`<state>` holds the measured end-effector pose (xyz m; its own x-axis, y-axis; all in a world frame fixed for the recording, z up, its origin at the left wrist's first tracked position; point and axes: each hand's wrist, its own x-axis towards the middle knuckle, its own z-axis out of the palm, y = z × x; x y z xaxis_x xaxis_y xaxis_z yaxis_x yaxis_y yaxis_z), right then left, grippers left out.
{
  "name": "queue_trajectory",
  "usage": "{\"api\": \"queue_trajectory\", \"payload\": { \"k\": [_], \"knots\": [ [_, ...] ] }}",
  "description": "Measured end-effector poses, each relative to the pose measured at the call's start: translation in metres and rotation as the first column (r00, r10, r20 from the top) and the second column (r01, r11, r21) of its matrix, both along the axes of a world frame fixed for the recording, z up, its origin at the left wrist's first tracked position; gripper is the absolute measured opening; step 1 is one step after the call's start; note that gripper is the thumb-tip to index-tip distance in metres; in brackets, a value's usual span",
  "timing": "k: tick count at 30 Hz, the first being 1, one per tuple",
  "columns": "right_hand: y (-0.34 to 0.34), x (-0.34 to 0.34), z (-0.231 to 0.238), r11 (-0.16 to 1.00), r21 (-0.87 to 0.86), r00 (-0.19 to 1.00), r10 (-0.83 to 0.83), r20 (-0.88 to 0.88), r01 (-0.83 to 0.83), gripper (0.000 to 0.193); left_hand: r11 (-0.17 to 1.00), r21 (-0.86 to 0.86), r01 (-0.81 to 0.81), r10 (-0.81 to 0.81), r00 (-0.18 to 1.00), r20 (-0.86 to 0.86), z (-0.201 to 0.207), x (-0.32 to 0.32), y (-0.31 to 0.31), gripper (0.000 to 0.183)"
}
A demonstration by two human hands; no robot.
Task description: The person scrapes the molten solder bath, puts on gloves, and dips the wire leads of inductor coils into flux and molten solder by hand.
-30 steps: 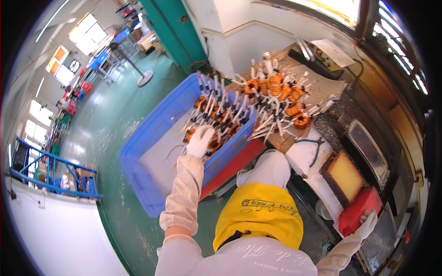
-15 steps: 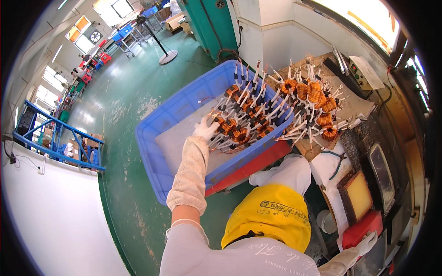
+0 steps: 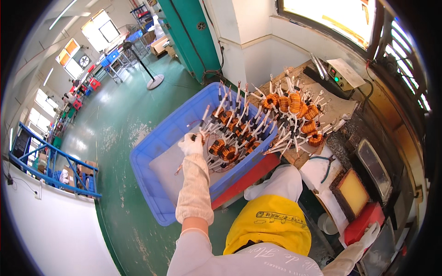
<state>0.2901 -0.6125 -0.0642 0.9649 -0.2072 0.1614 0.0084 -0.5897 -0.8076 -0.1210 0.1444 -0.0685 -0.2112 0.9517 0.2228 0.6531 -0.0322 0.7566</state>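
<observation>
My left hand [image 3: 190, 144], in a white glove, is closed on a copper-wound toroidal coil [image 3: 202, 137] over the blue plastic tub [image 3: 148, 171]. White and copper-ended leads stick out from the coil; my fingers hide part of it. Beside it in the tub, several similar coils [image 3: 229, 153] lie crowded together, their leads pointing many ways. My right hand [image 3: 369, 236], also gloved, lies with its fingers stretched out against a red plastic object [image 3: 364, 222] at the lower right. Its fingertips show only in part.
More coils [image 3: 294, 103] are heaped on the worktop to the right of the tub. Near them are blue-handled pliers [image 3: 328, 168], a dark-framed tray with a yellowish surface [image 3: 352, 194] and a control box with a green light [image 3: 341, 76]. A floor fan [image 3: 155, 82] stands farther off.
My left hand has closed on a coil and drawn it left, away from the others in the tub. The whole view has shifted slightly. My right hand stays by the red object.
</observation>
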Motion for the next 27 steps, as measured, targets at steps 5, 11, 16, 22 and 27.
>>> {"api": "queue_trajectory", "payload": {
  "k": [5,11,16,22,27],
  "knots": [
    [0.034,-0.007,0.036,0.994,0.091,0.990,0.046,0.136,-0.059,0.036,0.906,0.410,0.104,-0.126,0.992,0.027,0.101,-0.006,-0.033,0.023],
    [0.187,-0.077,0.087,0.819,0.431,0.920,0.384,0.076,-0.378,0.027,0.715,0.531,0.454,-0.518,0.855,-0.033,0.199,0.029,-0.144,0.017],
    [0.289,-0.174,0.103,0.364,0.451,0.383,0.922,-0.053,-0.815,0.041,0.435,0.401,0.806,-0.872,0.488,-0.034,0.214,0.075,-0.246,0.019],
    [0.302,-0.203,0.093,0.260,0.509,0.418,0.880,0.224,-0.821,0.060,-0.149,0.430,0.890,-0.983,-0.086,-0.164,0.216,0.135,-0.313,0.034],
    [0.280,-0.197,0.094,0.372,0.872,0.785,0.619,0.023,-0.319,0.048,-0.135,0.422,0.896,-0.951,0.002,-0.308,0.210,0.146,-0.306,0.049]
  ]
}}
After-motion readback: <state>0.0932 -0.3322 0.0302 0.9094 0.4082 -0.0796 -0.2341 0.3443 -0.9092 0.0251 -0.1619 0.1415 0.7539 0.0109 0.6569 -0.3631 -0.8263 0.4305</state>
